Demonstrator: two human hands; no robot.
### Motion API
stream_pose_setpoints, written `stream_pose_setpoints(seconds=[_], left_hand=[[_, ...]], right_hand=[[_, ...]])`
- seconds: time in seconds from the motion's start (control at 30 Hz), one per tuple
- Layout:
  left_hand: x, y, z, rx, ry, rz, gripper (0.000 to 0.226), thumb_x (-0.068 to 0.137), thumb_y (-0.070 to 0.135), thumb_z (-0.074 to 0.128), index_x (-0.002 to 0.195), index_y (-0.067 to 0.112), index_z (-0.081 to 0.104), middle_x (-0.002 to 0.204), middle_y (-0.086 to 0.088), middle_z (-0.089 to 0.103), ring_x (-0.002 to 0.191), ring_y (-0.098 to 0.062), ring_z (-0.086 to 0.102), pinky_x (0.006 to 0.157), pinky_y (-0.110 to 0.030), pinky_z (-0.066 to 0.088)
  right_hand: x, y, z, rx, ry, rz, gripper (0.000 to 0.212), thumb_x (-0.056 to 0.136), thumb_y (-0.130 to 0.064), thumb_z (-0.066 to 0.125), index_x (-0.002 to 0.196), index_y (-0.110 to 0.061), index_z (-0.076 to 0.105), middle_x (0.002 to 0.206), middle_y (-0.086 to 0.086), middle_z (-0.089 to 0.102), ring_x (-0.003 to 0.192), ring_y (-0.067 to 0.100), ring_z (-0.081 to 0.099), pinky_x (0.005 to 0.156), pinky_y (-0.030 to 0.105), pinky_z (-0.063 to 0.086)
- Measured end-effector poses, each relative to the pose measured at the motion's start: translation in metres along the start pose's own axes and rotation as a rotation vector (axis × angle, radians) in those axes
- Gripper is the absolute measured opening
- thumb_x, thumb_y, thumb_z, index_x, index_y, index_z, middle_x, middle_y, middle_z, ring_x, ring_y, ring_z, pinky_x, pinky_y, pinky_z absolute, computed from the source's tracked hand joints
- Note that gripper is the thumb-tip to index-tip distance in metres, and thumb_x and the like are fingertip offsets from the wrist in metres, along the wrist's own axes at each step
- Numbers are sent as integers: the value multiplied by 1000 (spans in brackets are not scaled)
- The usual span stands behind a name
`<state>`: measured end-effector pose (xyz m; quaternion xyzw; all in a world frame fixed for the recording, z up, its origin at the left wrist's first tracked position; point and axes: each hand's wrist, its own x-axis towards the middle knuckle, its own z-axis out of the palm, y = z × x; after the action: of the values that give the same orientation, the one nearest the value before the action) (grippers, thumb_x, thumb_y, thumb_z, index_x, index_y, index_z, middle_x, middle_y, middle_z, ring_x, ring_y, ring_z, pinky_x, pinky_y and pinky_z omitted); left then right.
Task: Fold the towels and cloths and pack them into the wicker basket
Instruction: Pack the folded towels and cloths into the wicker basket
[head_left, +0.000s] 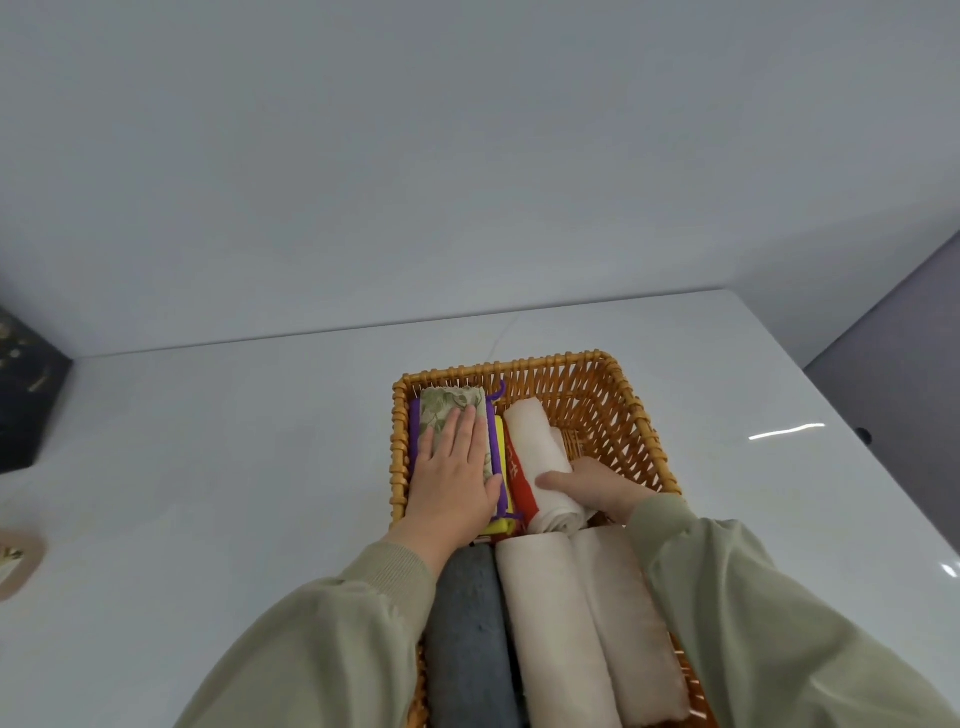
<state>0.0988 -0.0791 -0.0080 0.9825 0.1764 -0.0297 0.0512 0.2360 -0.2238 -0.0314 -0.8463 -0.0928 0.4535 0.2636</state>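
Two hands are seen inside the wicker basket (613, 395), set on a glossy white table (234, 441) against a pale wall (415, 156). Fingers spread flat, the left hand (457, 478) is pressed on a floral cloth (452, 410) at eleven o'clock; the right hand (597, 486) is curled around a white rolled towel (540, 457). A dark box (26, 395) sits at nine o'clock.
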Motion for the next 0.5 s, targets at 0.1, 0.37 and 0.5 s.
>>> stream_pose_setpoints(seconds=[0.1,0.37,0.5], left_hand=[[0,0,1,-11,8,-1,73,99,47,24,151,12,-13,160,-6,-13,147,-22,-12,119,-43,-3],[-1,1,0,9,6,6,72,99,46,22,151,11,-13,160,-7,-15,147,-23,-14,118,-43,-5],[-1,1,0,14,9,7,72,99,47,22,151,11,-13,160,-8,-13,147,-24,-13,117,-43,-6]], right_hand=[[-9,2,5,-24,90,-109,47,90,-43,57,120,-7,56,98,4,64,84,17,63,71,23,53],[-21,4,20,-165,311,-176,31,94,-37,54,114,-13,54,99,1,60,87,15,59,72,24,50],[-15,3,20,90,244,-61,41,97,-27,52,129,-2,48,118,13,59,104,25,59,81,28,48]])
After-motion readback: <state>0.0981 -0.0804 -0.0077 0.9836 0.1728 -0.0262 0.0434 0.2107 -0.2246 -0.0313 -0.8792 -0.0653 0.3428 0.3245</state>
